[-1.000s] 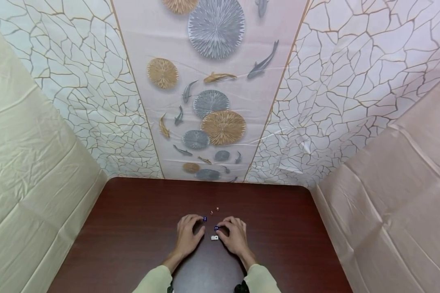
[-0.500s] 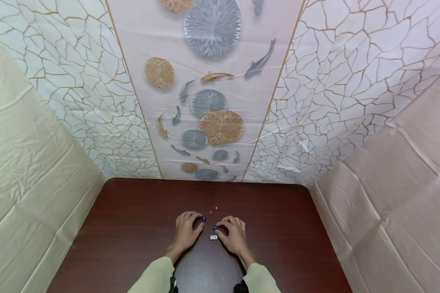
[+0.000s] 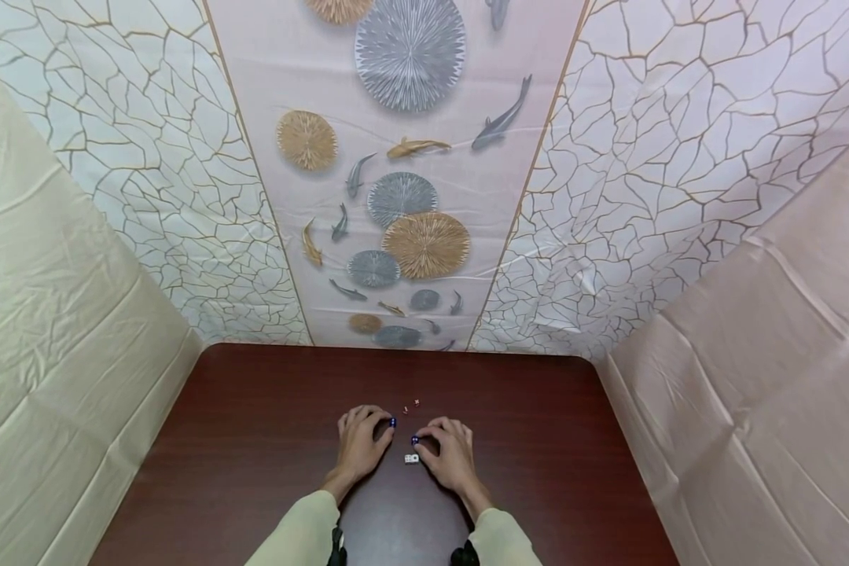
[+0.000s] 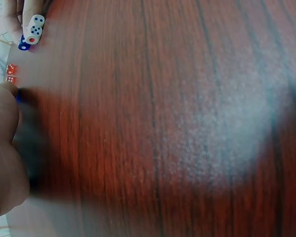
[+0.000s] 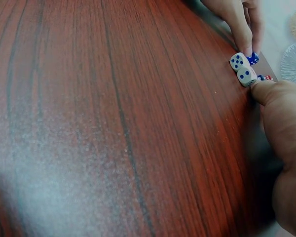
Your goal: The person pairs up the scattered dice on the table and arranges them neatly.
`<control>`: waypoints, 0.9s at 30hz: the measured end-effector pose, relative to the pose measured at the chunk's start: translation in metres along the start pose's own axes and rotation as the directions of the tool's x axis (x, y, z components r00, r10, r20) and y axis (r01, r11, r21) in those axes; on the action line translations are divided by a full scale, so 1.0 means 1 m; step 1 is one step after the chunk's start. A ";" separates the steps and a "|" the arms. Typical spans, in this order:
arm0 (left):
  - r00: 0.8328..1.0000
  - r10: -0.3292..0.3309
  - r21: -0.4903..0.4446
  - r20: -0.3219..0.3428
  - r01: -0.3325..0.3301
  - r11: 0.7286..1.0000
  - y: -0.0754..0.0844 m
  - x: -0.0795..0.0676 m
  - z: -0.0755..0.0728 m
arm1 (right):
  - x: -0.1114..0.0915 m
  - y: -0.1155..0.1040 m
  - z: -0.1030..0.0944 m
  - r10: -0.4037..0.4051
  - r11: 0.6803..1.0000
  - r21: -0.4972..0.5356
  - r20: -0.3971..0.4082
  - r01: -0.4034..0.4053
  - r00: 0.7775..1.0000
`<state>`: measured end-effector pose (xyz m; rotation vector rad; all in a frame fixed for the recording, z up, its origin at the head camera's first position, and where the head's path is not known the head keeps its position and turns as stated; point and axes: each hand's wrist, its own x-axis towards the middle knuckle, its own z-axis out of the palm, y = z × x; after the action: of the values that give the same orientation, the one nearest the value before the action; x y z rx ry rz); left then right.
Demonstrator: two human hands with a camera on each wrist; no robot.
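Observation:
In the head view my left hand point(image 3: 358, 444) pinches a blue die point(image 3: 392, 423) between thumb and index finger. That die is mostly hidden behind the thumb in the left wrist view. A second blue die point(image 3: 415, 440), slightly nearer me, is pinched by my right hand point(image 3: 454, 456). Two white dice point(image 3: 412, 459) sit side by side on the table, just in front of my right thumb. The right wrist view shows their blue pips, with the left fingers and their blue die point(image 5: 253, 59) beyond them.
Beyond the hands, two small red dice point(image 4: 11, 74) lie close together in the left wrist view. The dark reddish wooden table point(image 3: 255, 440) runs back to a patterned cloth wall point(image 3: 410, 299). Beige padded panels point(image 3: 750, 409) flank it.
My left thumb has moved up toward the index finger and onto the blue die. My right hand keeps its pinch almost unmoved. The head view has shifted slightly.

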<state>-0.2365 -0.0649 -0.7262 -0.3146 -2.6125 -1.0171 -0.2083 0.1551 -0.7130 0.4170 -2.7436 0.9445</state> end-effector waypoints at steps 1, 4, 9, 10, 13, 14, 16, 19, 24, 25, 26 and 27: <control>1.000 -0.004 0.002 0.006 0.004 1.000 0.000 0.000 0.000 | 0.000 0.000 0.000 0.001 1.000 -0.002 0.001 -0.001 1.000; 1.000 -0.008 0.009 0.013 0.008 1.000 0.000 0.001 0.000 | 0.000 0.000 0.000 -0.001 1.000 -0.005 -0.002 0.001 1.000; 1.000 -0.005 0.018 0.008 0.005 1.000 0.000 0.002 0.000 | 0.000 0.001 0.000 -0.004 1.000 -0.009 -0.006 0.004 1.000; 1.000 -0.006 0.018 0.008 0.006 1.000 0.000 0.002 0.000 | 0.000 0.001 0.000 -0.003 1.000 -0.007 -0.006 0.003 1.000; 1.000 -0.005 0.019 0.005 0.005 1.000 0.001 0.002 0.000 | 0.000 0.001 0.001 -0.003 1.000 -0.007 -0.006 0.003 1.000; 1.000 -0.005 0.019 0.001 0.005 1.000 0.001 0.002 0.000 | 0.000 0.001 0.001 -0.003 1.000 -0.007 -0.007 0.003 1.000; 1.000 0.001 0.017 -0.012 -0.001 1.000 0.001 0.002 0.001 | 0.000 0.001 0.001 -0.002 1.000 -0.008 -0.008 0.002 1.000; 0.999 0.012 0.007 -0.034 -0.012 1.000 0.001 0.001 0.001 | 0.000 0.000 0.001 -0.003 1.000 -0.010 -0.009 0.003 1.000; 0.998 0.034 -0.004 -0.050 -0.034 0.999 0.003 -0.002 -0.001 | 0.000 -0.001 0.000 0.001 1.000 -0.010 -0.005 -0.001 1.000; 0.998 0.042 -0.004 -0.055 -0.042 0.999 0.003 -0.003 -0.001 | 0.000 -0.001 0.000 0.002 1.000 -0.008 -0.005 -0.002 1.000; 0.997 0.050 -0.004 -0.059 -0.050 0.999 0.004 -0.004 -0.001 | 0.000 -0.001 0.000 0.003 1.000 -0.008 -0.004 -0.003 1.000; 0.996 0.060 -0.006 -0.065 -0.061 0.998 0.004 -0.004 -0.001 | 0.000 -0.001 0.000 0.003 1.000 -0.007 -0.004 -0.004 1.000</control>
<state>-0.2311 -0.0633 -0.7247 -0.3543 -2.5259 -1.0012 -0.2081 0.1547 -0.7124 0.4085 -2.7441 0.9346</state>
